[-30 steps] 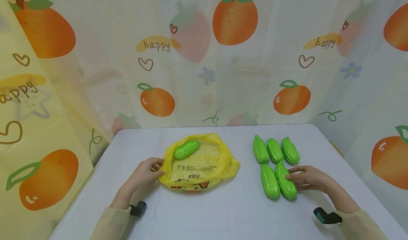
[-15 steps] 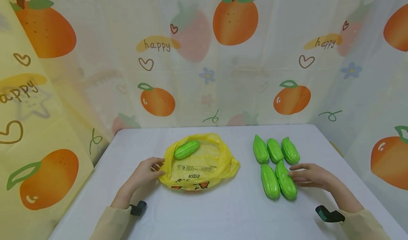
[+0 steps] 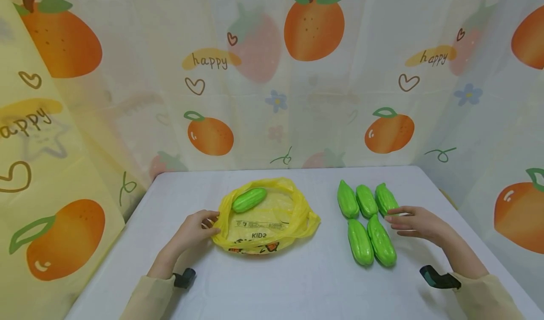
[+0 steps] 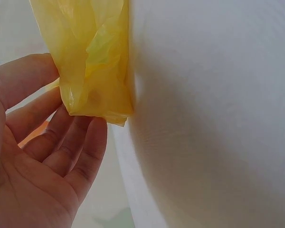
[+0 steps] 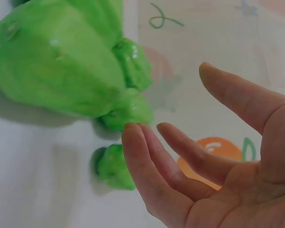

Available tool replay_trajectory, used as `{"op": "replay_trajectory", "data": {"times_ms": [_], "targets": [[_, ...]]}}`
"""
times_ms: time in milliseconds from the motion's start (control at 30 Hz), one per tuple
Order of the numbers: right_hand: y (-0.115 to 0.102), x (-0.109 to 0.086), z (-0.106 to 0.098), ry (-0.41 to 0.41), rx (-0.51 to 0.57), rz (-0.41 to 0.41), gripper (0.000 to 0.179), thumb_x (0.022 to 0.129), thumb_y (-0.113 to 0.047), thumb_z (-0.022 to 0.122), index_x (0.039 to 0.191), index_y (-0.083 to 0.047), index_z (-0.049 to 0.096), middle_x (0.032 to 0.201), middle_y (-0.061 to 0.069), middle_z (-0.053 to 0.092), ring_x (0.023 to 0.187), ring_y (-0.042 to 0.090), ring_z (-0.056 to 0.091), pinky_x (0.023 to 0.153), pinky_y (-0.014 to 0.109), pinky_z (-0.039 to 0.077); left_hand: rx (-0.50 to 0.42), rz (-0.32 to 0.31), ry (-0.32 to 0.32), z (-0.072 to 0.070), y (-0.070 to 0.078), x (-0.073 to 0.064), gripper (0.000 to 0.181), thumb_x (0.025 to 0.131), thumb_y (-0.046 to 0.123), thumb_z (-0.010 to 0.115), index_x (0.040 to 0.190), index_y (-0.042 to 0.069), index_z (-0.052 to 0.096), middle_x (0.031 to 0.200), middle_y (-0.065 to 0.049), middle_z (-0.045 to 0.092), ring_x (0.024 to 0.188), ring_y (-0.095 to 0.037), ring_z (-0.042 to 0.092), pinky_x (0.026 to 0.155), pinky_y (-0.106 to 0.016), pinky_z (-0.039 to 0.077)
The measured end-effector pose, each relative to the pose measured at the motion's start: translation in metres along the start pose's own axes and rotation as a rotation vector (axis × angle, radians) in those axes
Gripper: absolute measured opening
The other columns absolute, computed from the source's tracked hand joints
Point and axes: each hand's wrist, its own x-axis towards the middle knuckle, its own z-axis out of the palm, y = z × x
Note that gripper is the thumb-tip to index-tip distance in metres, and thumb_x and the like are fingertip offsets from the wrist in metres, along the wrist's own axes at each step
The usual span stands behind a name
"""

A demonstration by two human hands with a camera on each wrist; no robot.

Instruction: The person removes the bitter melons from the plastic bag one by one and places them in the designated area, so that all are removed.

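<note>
My left hand [image 3: 196, 229] pinches the left rim of a yellow plastic bag [image 3: 306, 223] between thumb and fingers; in the left wrist view the bag's edge [image 4: 95, 90] lies at the fingertips. Inside the wide-mouthed bag lies one green toy cucumber [image 3: 249, 200]. To the right, several similar cucumbers stand in two rows: three at the back, two in front. My right hand [image 3: 418, 224] hovers beside them, fingers spread and holding nothing. Its fingertips overlap the lower end of the back right cucumber [image 3: 386, 198] in the head view. The front right cucumber [image 3: 381, 240] lies just left of it.
A white-covered table [image 3: 289, 287] carries everything. Behind and at both sides hangs a curtain [image 3: 331, 84] printed with oranges. The front left cucumber [image 3: 360, 242] and two more back-row cucumbers, the left one [image 3: 348, 199] and middle one [image 3: 366, 201], lie close together.
My right hand has come away from the front right cucumber and moved back and up toward the back right one. The left hand and the bag have stayed put.
</note>
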Motion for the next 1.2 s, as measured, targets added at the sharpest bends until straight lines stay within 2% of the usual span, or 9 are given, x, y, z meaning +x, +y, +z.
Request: {"op": "replay_trajectory", "data": {"times_ms": [200,400,633,900,1067,1200], "targets": [[-0.016,0.002,0.001,0.007,-0.022,-0.047,0.070,0.094,-0.035,0.058,0.137,0.014,0.033,0.133,0.032,0.048,0.115,0.036,0.057,0.089,0.037,0.052,0.004,0.001,0.000,0.000,-0.001,-0.001,0.048,0.080,0.020,0.075,0.123,0.003,0.061,0.106,-0.006,0.064,0.088,-0.017,0.058,0.072,-0.030,0.048],[-0.034,0.007,0.005,-0.001,-0.008,-0.076,0.069,0.094,-0.034,0.059,0.138,0.013,0.034,0.133,0.032,0.047,0.112,0.029,0.060,0.089,0.036,0.052,0.002,0.003,0.003,0.000,-0.001,-0.002,0.048,0.081,0.019,0.075,0.123,0.003,0.060,0.107,-0.006,0.064,0.088,-0.017,0.058,0.072,-0.030,0.048],[-0.051,0.013,0.010,-0.029,-0.003,-0.125,0.068,0.094,-0.034,0.057,0.139,0.011,0.034,0.135,0.032,0.045,0.118,0.035,0.055,0.094,0.039,0.049,-0.001,0.006,0.010,0.001,-0.001,-0.002,0.047,0.081,0.018,0.075,0.123,0.004,0.061,0.107,-0.006,0.064,0.088,-0.017,0.058,0.072,-0.029,0.048],[-0.069,0.023,0.021,-0.027,0.002,-0.110,0.066,0.092,-0.036,0.060,0.138,0.007,0.038,0.136,0.029,0.046,0.118,0.034,0.055,0.097,0.041,0.047,-0.002,0.001,0.008,0.001,-0.002,-0.003,0.048,0.081,0.020,0.075,0.124,0.004,0.060,0.107,-0.006,0.064,0.089,-0.017,0.058,0.072,-0.030,0.048],[-0.078,0.028,0.025,-0.041,0.009,-0.141,0.066,0.093,-0.036,0.059,0.139,0.006,0.038,0.136,0.029,0.046,0.119,0.034,0.055,0.098,0.043,0.046,-0.001,-0.007,0.010,0.002,-0.003,-0.002,0.049,0.081,0.021,0.075,0.124,0.005,0.060,0.107,-0.007,0.064,0.089,-0.017,0.058,0.072,-0.029,0.048],[-0.084,0.034,0.030,-0.054,0.009,-0.154,0.065,0.093,-0.037,0.058,0.138,0.007,0.039,0.136,0.029,0.047,0.119,0.036,0.054,0.095,0.040,0.048,-0.009,-0.004,0.010,0.003,-0.003,-0.002,0.048,0.081,0.020,0.075,0.124,0.004,0.061,0.107,-0.007,0.064,0.088,-0.017,0.058,0.072,-0.029,0.048]]}}
